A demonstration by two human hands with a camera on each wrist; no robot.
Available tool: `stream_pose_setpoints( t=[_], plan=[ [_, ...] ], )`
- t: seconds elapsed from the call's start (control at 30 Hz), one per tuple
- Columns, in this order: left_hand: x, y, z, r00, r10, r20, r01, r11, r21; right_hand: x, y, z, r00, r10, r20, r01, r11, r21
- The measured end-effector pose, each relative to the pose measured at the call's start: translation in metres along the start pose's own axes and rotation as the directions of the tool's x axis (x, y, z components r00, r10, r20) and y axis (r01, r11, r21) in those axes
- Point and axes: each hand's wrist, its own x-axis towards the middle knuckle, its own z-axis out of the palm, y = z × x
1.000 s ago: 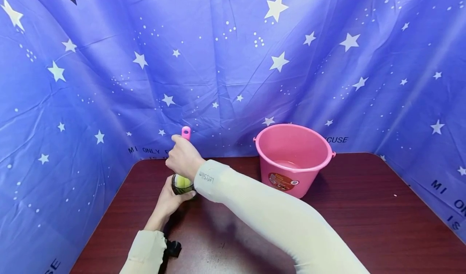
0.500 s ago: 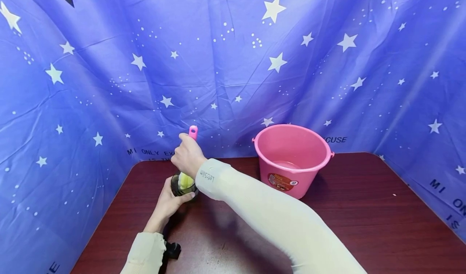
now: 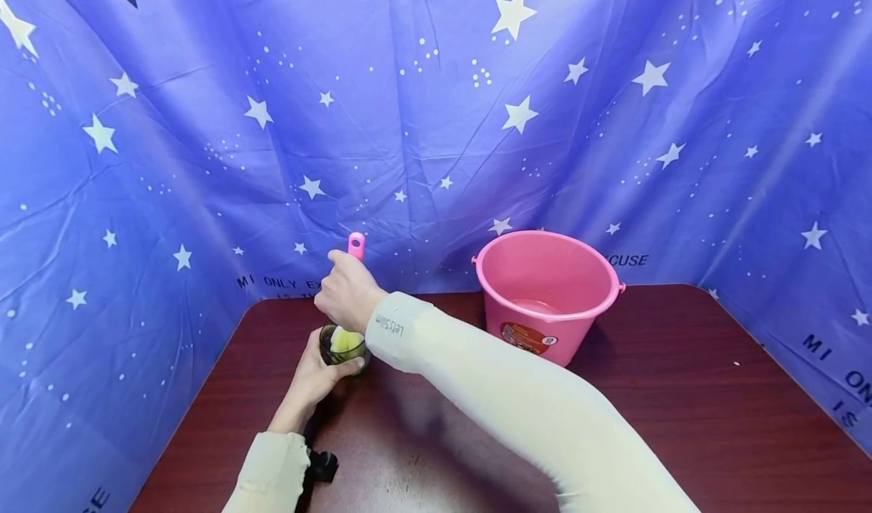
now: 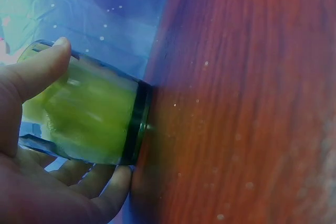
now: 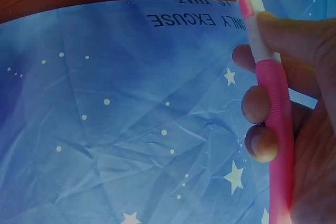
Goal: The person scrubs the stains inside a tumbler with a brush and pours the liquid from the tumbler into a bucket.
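My left hand (image 3: 319, 373) grips a dark-tinted glass (image 4: 94, 114), thumb on one side and fingers round the other. The glass stands upright, its base right at the tabletop in the left wrist view. My right hand (image 3: 349, 292) holds a cup brush by its pink and white handle (image 5: 275, 98), fingers wrapped round the grip. The handle's holed end (image 3: 356, 245) points up above the fist. Down inside the glass sits the brush's yellow sponge head (image 3: 346, 340), which shows blurred through the glass wall in the left wrist view.
A pink bucket (image 3: 548, 309) with a round label stands to the right, beyond the right forearm. A black strap-like piece (image 3: 323, 466) sits by the left cuff. Blue star-printed cloth (image 3: 409, 119) surrounds the dark red wooden table (image 3: 654, 392).
The right hand and brush shifted right and tilted, then came slightly back left, with the sponge turning inside the glass. The left hand keeps its grip on the glass in nearly the same spot.
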Motion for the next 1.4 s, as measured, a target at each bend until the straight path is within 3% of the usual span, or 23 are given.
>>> stream_pose_setpoints(
  t=[0.57,1.0,1.4],
  plan=[
    [-0.001,0.001,-0.006,1.0,-0.026,0.011,0.025,0.999,0.023,0.004,-0.01,-0.009,0.998,-0.001,-0.06,-0.004,0.996,-0.087],
    [0.001,-0.001,-0.003,1.0,0.007,-0.002,-0.007,1.0,0.019,0.004,-0.006,0.002,0.996,0.091,0.018,-0.091,0.996,-0.007],
    [-0.001,0.002,-0.002,0.998,0.062,-0.01,-0.061,0.997,0.045,-0.001,-0.001,0.0,0.989,0.108,0.099,-0.111,0.994,0.016]
  ],
)
